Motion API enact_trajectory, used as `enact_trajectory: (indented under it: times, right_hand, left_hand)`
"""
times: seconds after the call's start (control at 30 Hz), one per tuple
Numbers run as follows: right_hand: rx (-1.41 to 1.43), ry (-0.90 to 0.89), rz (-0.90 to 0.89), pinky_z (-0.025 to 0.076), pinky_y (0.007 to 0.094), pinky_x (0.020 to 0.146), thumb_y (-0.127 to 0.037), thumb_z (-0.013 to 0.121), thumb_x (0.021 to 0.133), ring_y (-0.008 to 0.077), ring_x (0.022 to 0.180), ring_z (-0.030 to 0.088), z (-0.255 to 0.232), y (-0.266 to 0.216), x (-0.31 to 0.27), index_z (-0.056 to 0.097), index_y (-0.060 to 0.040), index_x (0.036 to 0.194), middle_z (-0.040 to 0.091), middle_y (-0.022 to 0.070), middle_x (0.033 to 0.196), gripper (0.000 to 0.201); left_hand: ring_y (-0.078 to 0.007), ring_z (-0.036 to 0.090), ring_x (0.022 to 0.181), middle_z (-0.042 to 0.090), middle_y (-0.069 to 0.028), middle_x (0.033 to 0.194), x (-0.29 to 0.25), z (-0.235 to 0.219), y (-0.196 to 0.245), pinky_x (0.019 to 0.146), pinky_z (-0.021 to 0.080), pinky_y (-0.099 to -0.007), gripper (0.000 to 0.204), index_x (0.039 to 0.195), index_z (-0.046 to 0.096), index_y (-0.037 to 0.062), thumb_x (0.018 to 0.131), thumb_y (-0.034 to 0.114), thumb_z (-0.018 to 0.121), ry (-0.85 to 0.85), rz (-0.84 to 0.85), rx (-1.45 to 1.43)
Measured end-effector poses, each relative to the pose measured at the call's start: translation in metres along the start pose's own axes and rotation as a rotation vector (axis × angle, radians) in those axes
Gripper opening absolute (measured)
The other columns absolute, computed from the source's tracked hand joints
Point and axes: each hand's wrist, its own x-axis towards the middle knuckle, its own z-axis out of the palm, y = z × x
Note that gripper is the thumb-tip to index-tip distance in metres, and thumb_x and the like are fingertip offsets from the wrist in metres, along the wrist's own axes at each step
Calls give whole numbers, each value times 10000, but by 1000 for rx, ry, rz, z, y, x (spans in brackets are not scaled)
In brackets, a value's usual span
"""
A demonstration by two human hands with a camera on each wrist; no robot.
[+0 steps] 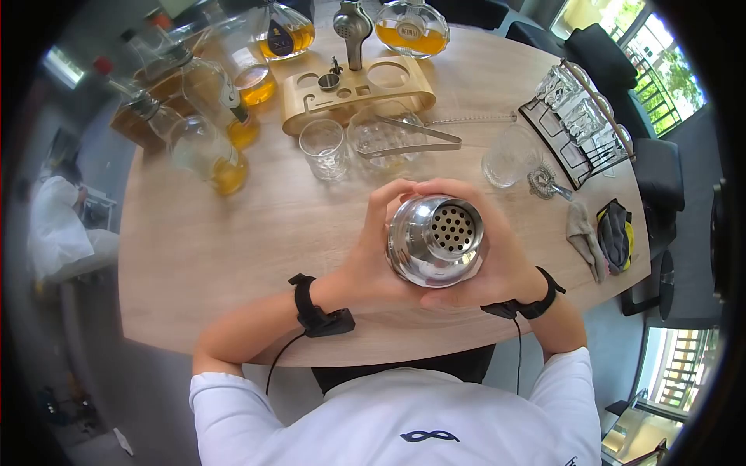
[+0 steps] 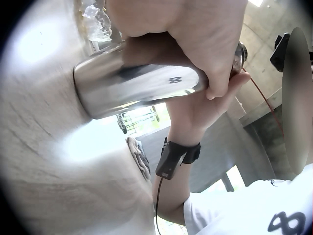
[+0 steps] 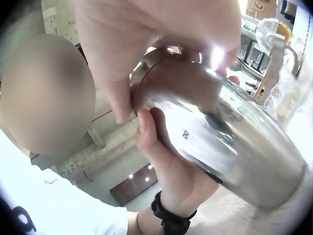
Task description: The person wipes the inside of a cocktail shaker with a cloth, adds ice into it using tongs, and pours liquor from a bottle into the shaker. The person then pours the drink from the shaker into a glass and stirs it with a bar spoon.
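A polished metal cocktail shaker (image 1: 423,241) stands between both hands near the table's front, its perforated strainer top (image 1: 453,228) uncovered and facing up toward the head camera. My left hand (image 1: 369,260) grips its left side, fingers curled round the upper body. From the other side my right hand (image 1: 509,252) holds it too, and the thumbs meet near the front. In the left wrist view the shaker's smooth body (image 2: 132,88) shows below the hands, its base right at the tabletop. The right wrist view shows a small dark logo on the metal (image 3: 186,134).
Beyond the shaker are a glass (image 1: 323,151), an ice bowl with tongs (image 1: 420,146) across it, and a mixing glass (image 1: 509,159). A wooden bar stand (image 1: 311,109) sits behind them. Several bottles (image 1: 206,151) stand left; a glass rack (image 1: 579,124), Hawthorne strainer (image 1: 544,182) and cloths (image 1: 584,237) lie right.
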Motion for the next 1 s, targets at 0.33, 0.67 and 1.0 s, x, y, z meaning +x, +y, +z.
enact_trajectory:
  times: [0.33, 0.67, 1.0]
  right_hand:
    - [-140, 158, -47, 473, 357, 1077, -238, 1029, 557, 219, 1255, 602, 5, 2, -13, 536, -5, 1402, 613, 135, 1352, 1006]
    - [-132, 647, 91, 488, 345, 1029, -344, 910, 756, 226, 1287, 539, -73, -25, -89, 408, -64, 1492, 540, 112, 1418, 934]
    - [-464, 612, 663, 537, 245, 819, -55, 921, 696, 122, 1046, 632, -134, 33, -202, 470, -78, 1335, 619, 47, 1222, 783]
  left_hand:
    - [-284, 556, 1298, 542, -177, 1364, 3, 3, -4, 1073, 468, -419, 1126, 1519, 190, 153, 669, 121, 928, -26, 9, -113]
    - [-305, 575, 1266, 564, -155, 1339, -2, -3, 0, 1068, 451, -430, 1083, 1520, 220, 167, 680, 120, 902, -48, -44, -84]
    - [-289, 569, 1285, 585, -123, 1332, -2, -5, -5, 1071, 453, -403, 1044, 1483, 267, 163, 669, 128, 921, -53, 25, -75]
